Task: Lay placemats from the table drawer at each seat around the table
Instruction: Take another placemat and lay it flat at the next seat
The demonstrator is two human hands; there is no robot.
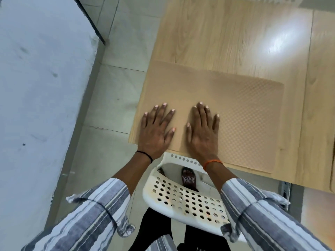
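A tan placemat [235, 113] with a fine checked texture lies flat on the light wooden table [226, 42], near its front left corner. My left hand [156, 129] rests flat on the mat's left part, fingers spread and straight. To its right, my right hand [203, 129] presses flat on the mat as well, fingers straight. Neither hand holds anything. The mat's near edge runs along the table's front edge.
A white perforated chair [184, 200] stands between me and the table, pushed partly under it. A pale wall [36, 87] runs along the left, with a tiled floor strip [116, 98] beside the table. Another white perforated chair back [262, 0] shows at the table's far edge.
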